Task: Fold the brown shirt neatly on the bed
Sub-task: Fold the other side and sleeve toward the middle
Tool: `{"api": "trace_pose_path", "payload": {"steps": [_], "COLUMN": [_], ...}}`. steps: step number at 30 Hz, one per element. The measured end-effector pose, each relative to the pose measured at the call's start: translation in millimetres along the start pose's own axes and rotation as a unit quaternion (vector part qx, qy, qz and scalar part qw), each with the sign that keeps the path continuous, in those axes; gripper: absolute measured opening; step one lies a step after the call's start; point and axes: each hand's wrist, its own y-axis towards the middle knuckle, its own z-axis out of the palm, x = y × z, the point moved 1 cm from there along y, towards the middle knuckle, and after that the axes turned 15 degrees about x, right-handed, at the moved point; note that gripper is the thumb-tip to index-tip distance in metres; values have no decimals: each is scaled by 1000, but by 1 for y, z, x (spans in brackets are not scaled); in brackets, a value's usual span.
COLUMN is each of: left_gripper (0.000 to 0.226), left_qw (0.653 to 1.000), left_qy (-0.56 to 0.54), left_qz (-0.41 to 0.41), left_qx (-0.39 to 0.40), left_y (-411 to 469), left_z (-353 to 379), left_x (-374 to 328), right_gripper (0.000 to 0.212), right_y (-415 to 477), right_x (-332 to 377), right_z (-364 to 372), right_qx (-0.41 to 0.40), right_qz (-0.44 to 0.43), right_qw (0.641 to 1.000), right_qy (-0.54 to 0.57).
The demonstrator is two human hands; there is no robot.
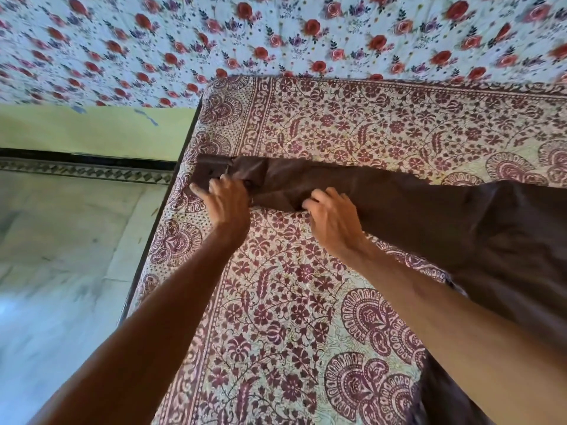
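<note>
The brown shirt point(445, 222) lies on the bed point(276, 302), its body at the right and one long sleeve stretched left toward the bed's edge. My left hand point(225, 199) grips the sleeve's cuff end near that edge, fingers curled on the cloth. My right hand point(333, 214) pinches the sleeve's near edge a little further right, thumb and fingers bunching the fabric. My right forearm covers part of the shirt's lower body.
The bed carries a maroon paisley-print cover. Its dark frame edge point(159, 228) runs down the left, with pale floor point(61, 271) beyond. A rose-print cloth point(276, 35) hangs behind the bed, above a green wall strip point(92, 130).
</note>
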Motion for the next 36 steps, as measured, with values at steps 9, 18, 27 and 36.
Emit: {"api": "trace_pose_path", "payload": {"steps": [9, 18, 27, 36], "left_gripper": [52, 36, 37, 53], "left_qw": [943, 935, 920, 897], "left_qy": [-257, -267, -343, -215], "left_qz": [167, 218, 167, 383], "left_qx": [-129, -80, -89, -38], "left_y": [-63, -75, -100, -93], "left_z": [17, 30, -21, -14], "left_x": [-31, -103, -153, -311], "right_gripper": [20, 27, 40, 72], "right_y": [-33, -67, -96, -117], "right_x": [-15, -47, -118, -219], "right_z": [-5, 6, -35, -12], "right_qx": [-52, -8, -130, -115], "right_qz": [22, 87, 207, 285], "right_qw": [989, 994, 943, 942], "right_qy": [134, 61, 228, 136]}}
